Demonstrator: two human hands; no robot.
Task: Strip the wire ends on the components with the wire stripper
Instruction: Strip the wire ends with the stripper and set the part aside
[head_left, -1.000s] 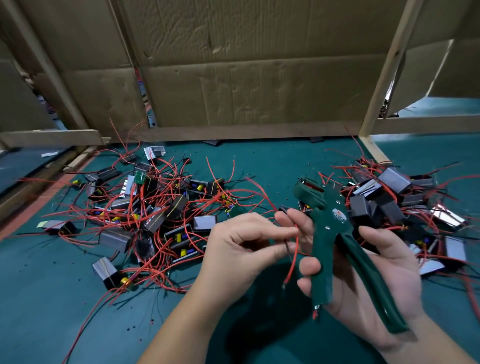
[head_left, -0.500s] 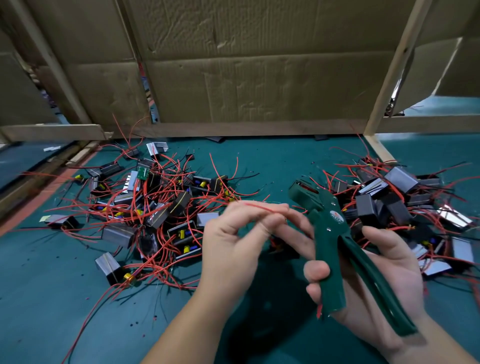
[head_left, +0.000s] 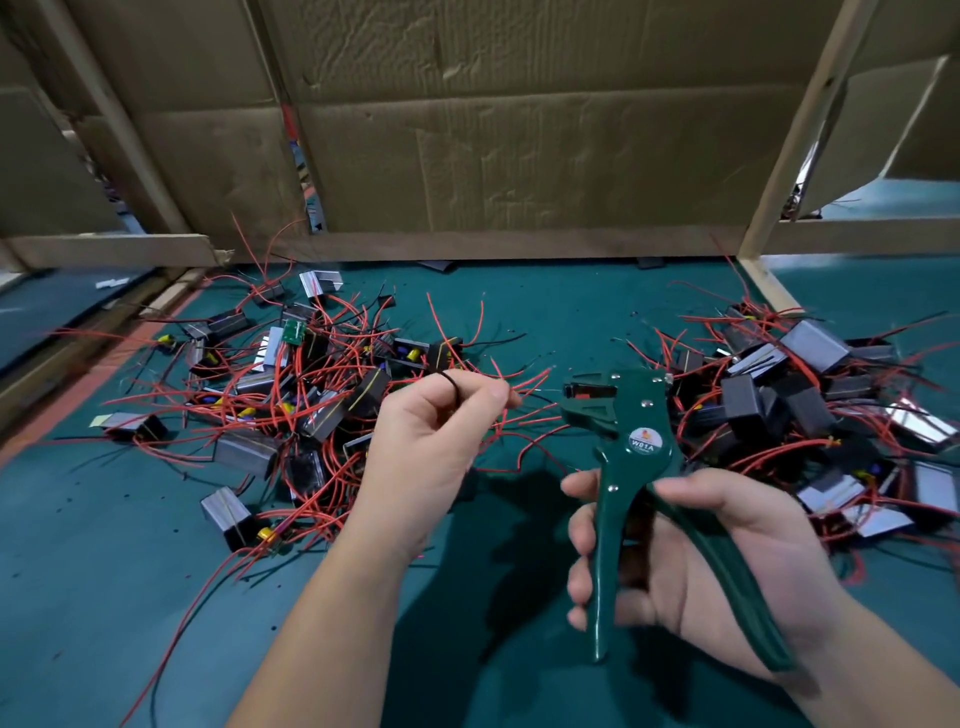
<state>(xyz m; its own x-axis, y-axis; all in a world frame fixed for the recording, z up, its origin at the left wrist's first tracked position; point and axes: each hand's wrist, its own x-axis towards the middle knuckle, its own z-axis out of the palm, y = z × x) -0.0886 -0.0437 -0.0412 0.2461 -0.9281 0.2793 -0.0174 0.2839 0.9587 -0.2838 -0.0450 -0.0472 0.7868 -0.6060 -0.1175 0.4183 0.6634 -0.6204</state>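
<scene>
My right hand (head_left: 691, 566) grips the green wire stripper (head_left: 634, 467) by its two handles, jaws up and turned to the left. My left hand (head_left: 431, 447) pinches a thin wire (head_left: 524, 382) whose red end sticks out to the right, its tip a short gap left of the stripper's jaws (head_left: 584, 392). A black wire loops over my left fingers. The component on this wire is hidden behind my left hand. One pile of small dark box components with red wires (head_left: 291, 400) lies to the left and another pile (head_left: 810, 410) to the right.
The work surface is a teal mat (head_left: 130, 597). Cardboard walls (head_left: 519, 156) on wooden strips close off the back. A wooden post (head_left: 795, 130) rises at the back right. A raised wooden edge (head_left: 78, 332) runs along the left side.
My right hand has swung the stripper upright with its jaws facing left. My left hand has lifted away from the right hand's fingers and now holds the wire end out towards the jaws.
</scene>
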